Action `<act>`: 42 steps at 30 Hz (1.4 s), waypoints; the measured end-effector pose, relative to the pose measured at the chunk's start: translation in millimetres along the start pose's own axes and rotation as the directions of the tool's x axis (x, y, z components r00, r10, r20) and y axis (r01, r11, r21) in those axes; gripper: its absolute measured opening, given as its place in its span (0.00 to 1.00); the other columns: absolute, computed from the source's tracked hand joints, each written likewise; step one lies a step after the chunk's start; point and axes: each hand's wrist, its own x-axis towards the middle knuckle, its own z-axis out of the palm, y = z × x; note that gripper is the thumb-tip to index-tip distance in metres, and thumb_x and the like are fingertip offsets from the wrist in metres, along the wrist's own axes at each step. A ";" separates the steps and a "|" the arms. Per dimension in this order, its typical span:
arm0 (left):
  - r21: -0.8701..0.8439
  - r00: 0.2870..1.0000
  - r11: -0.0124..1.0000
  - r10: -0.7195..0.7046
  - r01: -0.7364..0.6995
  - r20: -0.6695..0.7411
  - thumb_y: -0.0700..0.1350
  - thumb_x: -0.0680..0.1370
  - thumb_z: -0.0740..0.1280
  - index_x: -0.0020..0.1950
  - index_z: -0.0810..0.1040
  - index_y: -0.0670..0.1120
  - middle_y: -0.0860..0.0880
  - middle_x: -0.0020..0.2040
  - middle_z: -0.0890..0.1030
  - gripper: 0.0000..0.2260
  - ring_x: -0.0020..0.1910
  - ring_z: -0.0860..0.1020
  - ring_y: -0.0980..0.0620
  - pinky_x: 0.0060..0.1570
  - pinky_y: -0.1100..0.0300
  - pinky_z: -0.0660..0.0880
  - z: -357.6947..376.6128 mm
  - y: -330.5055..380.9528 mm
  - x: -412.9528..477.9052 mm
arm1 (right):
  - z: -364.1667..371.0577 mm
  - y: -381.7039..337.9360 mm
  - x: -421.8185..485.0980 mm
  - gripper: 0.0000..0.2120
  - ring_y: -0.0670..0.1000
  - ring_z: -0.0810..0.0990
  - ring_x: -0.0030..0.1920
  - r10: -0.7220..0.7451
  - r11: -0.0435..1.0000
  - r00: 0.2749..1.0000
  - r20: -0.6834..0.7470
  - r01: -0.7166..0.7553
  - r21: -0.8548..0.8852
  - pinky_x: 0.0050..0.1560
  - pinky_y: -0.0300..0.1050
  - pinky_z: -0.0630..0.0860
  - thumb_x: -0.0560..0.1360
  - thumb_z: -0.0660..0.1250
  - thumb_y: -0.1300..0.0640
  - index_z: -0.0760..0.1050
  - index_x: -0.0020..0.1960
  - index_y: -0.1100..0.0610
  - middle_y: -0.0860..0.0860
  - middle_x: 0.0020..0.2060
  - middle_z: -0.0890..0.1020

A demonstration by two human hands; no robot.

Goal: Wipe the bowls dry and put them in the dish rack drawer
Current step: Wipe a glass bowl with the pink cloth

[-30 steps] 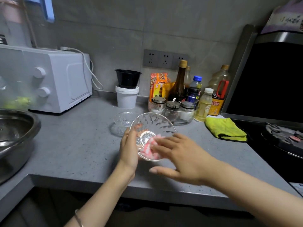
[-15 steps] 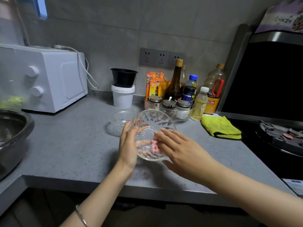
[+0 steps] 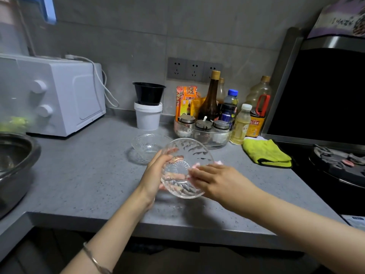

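The left hand (image 3: 156, 175) grips a clear glass bowl (image 3: 182, 147) by its left edge, its fingers (image 3: 166, 155) curled round the rim. The bowl is held tilted above the front part of the grey desk (image 3: 83, 175), clear of the surface. The right hand (image 3: 215, 180) lies against the bowl's right side, its fingers (image 3: 199, 172) nearly straight and pressing a pink cloth (image 3: 218, 162) onto the glass. Only small bits of the cloth show past the fingertips, and whether the thumb pinches it is hidden. A thin bracelet (image 3: 94, 260) sits on the left wrist.

Just behind the held bowl a second glass bowl (image 3: 148, 145) stands upright on the desk. Farther back, by the wall, a black bowl (image 3: 149, 93) sits on top of a white tub (image 3: 148, 117). To their right is a round glass tray (image 3: 201, 135) holding lidded jars, with several bottles (image 3: 211, 99) behind and beside it. A yellow cloth (image 3: 266, 153) lies folded on the desk near the stove (image 3: 335, 167). A white oven (image 3: 59, 95) stands at the back left, and a metal basin (image 3: 17, 161) shows at the left edge
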 end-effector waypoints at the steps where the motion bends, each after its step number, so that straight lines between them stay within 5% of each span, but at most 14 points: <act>1: -0.004 1.000 1.000 0.014 -0.014 0.018 0.43 0.79 0.57 0.60 0.77 0.54 0.50 0.59 0.80 0.14 0.48 0.83 0.45 0.48 0.50 0.79 0.6 0.4 0.9 | -1.1 -6.0 2.6 0.16 0.53 0.84 0.47 0.028 1.000 0.999 -0.028 -0.028 0.004 0.43 0.44 0.81 0.69 0.62 0.61 0.84 0.52 0.56 0.53 0.51 0.84; 3: -0.078 0.999 0.996 0.040 -0.040 0.005 0.41 0.76 0.60 0.61 0.76 0.54 0.48 0.60 0.79 0.16 0.50 0.83 0.40 0.46 0.49 0.79 6.1 0.8 1.7 | -3.3 -19.9 10.9 0.20 0.50 0.85 0.41 0.127 0.990 0.987 -0.095 -0.121 0.067 0.34 0.41 0.80 0.68 0.56 0.61 0.84 0.49 0.54 0.50 0.48 0.85; 5: -0.167 0.996 0.983 0.065 -0.073 -0.054 0.38 0.76 0.60 0.63 0.75 0.53 0.45 0.60 0.79 0.18 0.52 0.81 0.36 0.41 0.53 0.78 12.8 -2.0 2.0 | -2.0 -34.0 20.7 0.15 0.51 0.84 0.39 0.255 0.945 0.962 -0.099 -0.226 0.235 0.29 0.44 0.79 0.66 0.67 0.62 0.82 0.51 0.53 0.49 0.50 0.84; 9: -0.257 0.986 0.954 0.128 -0.153 -0.111 0.34 0.77 0.56 0.66 0.71 0.50 0.49 0.59 0.80 0.20 0.48 0.83 0.39 0.39 0.55 0.78 18.0 -6.3 -3.1 | 10.0 -50.9 27.8 0.27 0.52 0.84 0.49 0.359 0.845 0.932 -0.056 -0.299 0.444 0.37 0.42 0.80 0.62 0.78 0.63 0.78 0.60 0.53 0.49 0.59 0.81; 13: -0.175 0.991 0.976 0.128 -0.131 -0.027 0.36 0.80 0.55 0.67 0.72 0.45 0.50 0.56 0.83 0.17 0.45 0.84 0.47 0.46 0.52 0.80 1.4 -2.0 -7.3 | 11.6 -29.0 10.0 0.23 0.52 0.82 0.55 0.084 0.985 0.995 -0.048 -0.076 0.152 0.50 0.45 0.79 0.64 0.77 0.59 0.80 0.59 0.55 0.52 0.58 0.81; 15: -0.038 0.992 0.993 0.111 -0.109 0.053 0.37 0.80 0.55 0.66 0.73 0.49 0.49 0.59 0.81 0.17 0.48 0.84 0.44 0.45 0.50 0.81 -9.1 3.9 -5.3 | 10.0 -13.9 5.4 0.16 0.54 0.81 0.56 -0.005 1.000 0.997 -0.075 0.005 -0.001 0.56 0.48 0.77 0.71 0.65 0.60 0.82 0.57 0.56 0.54 0.57 0.82; 18: -0.018 0.989 0.994 0.109 -0.108 0.097 0.36 0.80 0.54 0.65 0.73 0.52 0.51 0.61 0.80 0.19 0.51 0.82 0.41 0.45 0.51 0.81 -16.4 7.0 -0.7 | 5.2 -9.9 14.4 0.20 0.56 0.84 0.47 0.023 0.996 0.992 -0.124 -0.033 -0.084 0.47 0.47 0.81 0.72 0.54 0.62 0.84 0.50 0.59 0.56 0.49 0.84; 23: -0.358 0.992 0.925 0.120 -0.128 -0.047 0.37 0.71 0.63 0.63 0.73 0.42 0.42 0.56 0.81 0.19 0.48 0.83 0.43 0.38 0.62 0.79 0.0 -9.1 3.2 | 5.3 -39.8 47.8 0.18 0.52 0.84 0.38 0.216 0.975 0.958 -0.190 -0.201 0.099 0.29 0.41 0.77 0.68 0.56 0.61 0.83 0.48 0.58 0.53 0.45 0.85; 27: -0.279 0.979 0.939 0.191 -0.203 -0.068 0.39 0.81 0.52 0.64 0.74 0.50 0.50 0.58 0.82 0.16 0.53 0.82 0.43 0.46 0.58 0.79 1.3 -6.2 2.9 | 11.6 -48.2 51.5 0.19 0.54 0.84 0.46 0.198 0.973 0.964 -0.179 -0.171 0.157 0.33 0.43 0.80 0.67 0.61 0.63 0.81 0.56 0.60 0.56 0.53 0.83; 31: -0.088 0.971 0.968 0.236 -0.233 0.026 0.38 0.81 0.52 0.64 0.74 0.50 0.46 0.61 0.80 0.17 0.61 0.77 0.45 0.49 0.54 0.79 -23.1 3.6 8.4 | 7.6 -23.4 31.5 0.21 0.56 0.83 0.52 -0.023 0.991 0.991 -0.131 0.006 -0.132 0.49 0.47 0.80 0.71 0.53 0.62 0.82 0.55 0.60 0.57 0.53 0.83; 35: -0.104 0.972 0.973 0.217 -0.207 0.092 0.38 0.80 0.55 0.69 0.70 0.50 0.49 0.63 0.79 0.19 0.55 0.81 0.41 0.49 0.54 0.80 -25.9 5.2 10.7 | 15.9 -24.5 36.1 0.20 0.56 0.84 0.44 0.071 0.981 0.982 -0.172 -0.100 -0.166 0.43 0.46 0.81 0.69 0.54 0.65 0.84 0.49 0.61 0.58 0.48 0.85; 38: -0.207 0.966 0.946 0.258 -0.248 0.021 0.40 0.71 0.61 0.68 0.71 0.49 0.50 0.64 0.78 0.25 0.59 0.79 0.42 0.50 0.55 0.78 -13.3 -6.3 10.4 | 19.2 -45.0 50.3 0.14 0.52 0.83 0.38 0.168 0.983 0.967 -0.194 -0.179 -0.040 0.26 0.41 0.75 0.67 0.62 0.64 0.83 0.48 0.58 0.54 0.44 0.84; 40: -0.272 0.971 0.933 0.238 -0.235 -0.025 0.41 0.70 0.61 0.66 0.73 0.49 0.48 0.64 0.78 0.24 0.56 0.80 0.38 0.48 0.56 0.78 -2.8 -16.3 10.1 | 20.4 -56.1 56.5 0.17 0.51 0.84 0.41 0.275 0.959 0.943 -0.187 -0.257 0.117 0.26 0.40 0.76 0.64 0.74 0.60 0.82 0.53 0.57 0.53 0.48 0.84; 42: -0.326 0.976 0.921 0.212 -0.214 -0.042 0.43 0.72 0.59 0.64 0.74 0.48 0.45 0.63 0.79 0.20 0.53 0.80 0.36 0.44 0.56 0.80 -0.1 -20.0 9.7 | 22.0 -58.2 54.6 0.22 0.52 0.84 0.47 0.284 0.947 0.943 -0.172 -0.248 0.205 0.31 0.41 0.79 0.64 0.75 0.60 0.80 0.58 0.59 0.53 0.54 0.82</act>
